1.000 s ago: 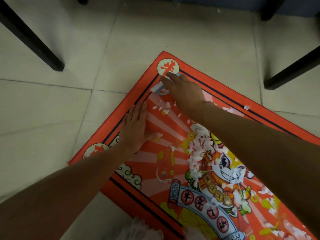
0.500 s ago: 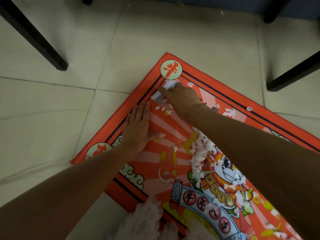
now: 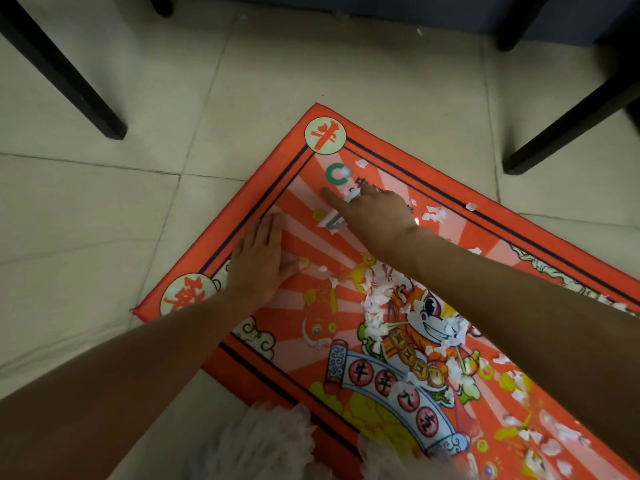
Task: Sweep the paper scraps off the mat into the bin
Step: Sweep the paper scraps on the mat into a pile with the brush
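Two hands working: left hand (image 3: 260,268) pressing flat, fingers together, pinning mat (image 3: 495,237); right hand (image 3: 374,216) gripping scraper (image 3: 332,221), dragging scraps (image 3: 377,299) toward five o'clock.

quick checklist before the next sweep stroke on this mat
1. Left hand flat on the mat, steadying it: ok.
2. Right hand holds the small white scraper: ok.
3. Scraps near the far corner gathered: not ok, loose paper scraps lie beside the right hand.
4. Main scrap pile collected at mat centre: ok.
5. Bin within reach: cannot tell, none in view.
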